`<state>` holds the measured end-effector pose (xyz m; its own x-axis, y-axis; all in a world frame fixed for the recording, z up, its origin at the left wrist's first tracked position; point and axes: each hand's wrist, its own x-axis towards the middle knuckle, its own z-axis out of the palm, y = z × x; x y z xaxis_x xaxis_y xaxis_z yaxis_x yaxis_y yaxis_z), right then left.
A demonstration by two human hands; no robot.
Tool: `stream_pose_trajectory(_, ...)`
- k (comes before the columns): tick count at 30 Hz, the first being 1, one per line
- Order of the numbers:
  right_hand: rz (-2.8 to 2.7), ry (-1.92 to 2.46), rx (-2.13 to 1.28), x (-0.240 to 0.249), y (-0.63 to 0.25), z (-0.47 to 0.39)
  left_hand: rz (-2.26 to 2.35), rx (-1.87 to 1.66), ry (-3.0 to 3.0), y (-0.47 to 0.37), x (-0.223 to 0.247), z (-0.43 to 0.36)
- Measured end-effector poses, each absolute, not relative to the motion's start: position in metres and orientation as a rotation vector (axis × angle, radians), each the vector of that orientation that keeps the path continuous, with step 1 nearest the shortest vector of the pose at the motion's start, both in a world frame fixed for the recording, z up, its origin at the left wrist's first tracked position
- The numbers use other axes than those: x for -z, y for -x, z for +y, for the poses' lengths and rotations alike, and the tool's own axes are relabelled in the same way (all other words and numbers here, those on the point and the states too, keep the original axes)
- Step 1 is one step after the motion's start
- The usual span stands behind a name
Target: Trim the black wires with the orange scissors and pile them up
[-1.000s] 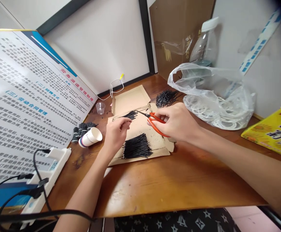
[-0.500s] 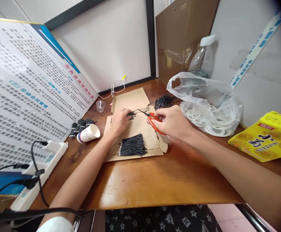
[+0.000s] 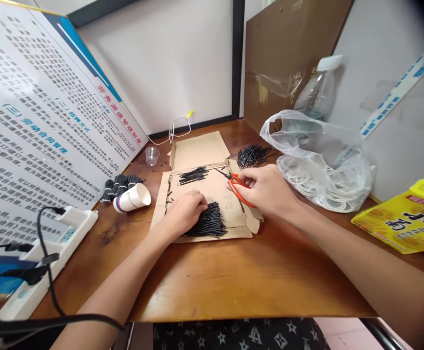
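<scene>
- A glossy brown wooden tabletop [image 3: 233,287] fills the corner, with a printed sign board [image 3: 40,126] along the left, a pale panel [image 3: 161,63] behind and a brown board [image 3: 288,53] at the back right.
- An opened sheet of cardboard [image 3: 200,149] lies flat in the middle, dotted with dark bits.
- A paper cup [image 3: 131,198] lies on its side at the left; a clear bag [image 3: 324,180] and a yellow packet [image 3: 408,216] sit at the right.
- The right hand's [image 3: 266,187] fingers grasp the pliers [image 3: 238,190] by their orange handles, above the cardboard's right side; the tips point away and leftward, the long axis slanting back to the palm.
- The left hand's [image 3: 187,211] fingers are curled over the near pile of black wires [image 3: 213,222]; whether they grip any, I cannot tell.
- These wires lie roughly sideways on the cardboard; the far pile [image 3: 193,175] also runs sideways, its right end angled slightly away.
</scene>
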<state>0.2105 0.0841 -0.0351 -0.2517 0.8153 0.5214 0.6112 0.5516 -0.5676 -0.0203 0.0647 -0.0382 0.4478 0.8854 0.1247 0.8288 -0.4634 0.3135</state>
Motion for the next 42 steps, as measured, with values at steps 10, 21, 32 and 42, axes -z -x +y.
stream_pose_trajectory(10, -2.021, 1.126, -0.325, 0.04, -0.209, 0.083, 1.578, -0.488, -2.4, 0.02, 0.035, 0.057)
stream_pose_trajectory(21, -2.082, 0.998, -0.425, 0.03, -0.203, 0.066, 1.294, -1.175, -2.138, 0.019, 0.021, 0.048)
stream_pose_trajectory(32, -2.085, 0.998, -0.326, 0.026, -0.202, 0.06, 1.192, -1.304, -2.13, 0.017, 0.021, 0.045)
stream_pose_trajectory(42, -2.112, 0.95, -0.285, 0.026, -0.203, 0.061, 1.151, -1.325, -2.104, 0.017, 0.023, 0.046)
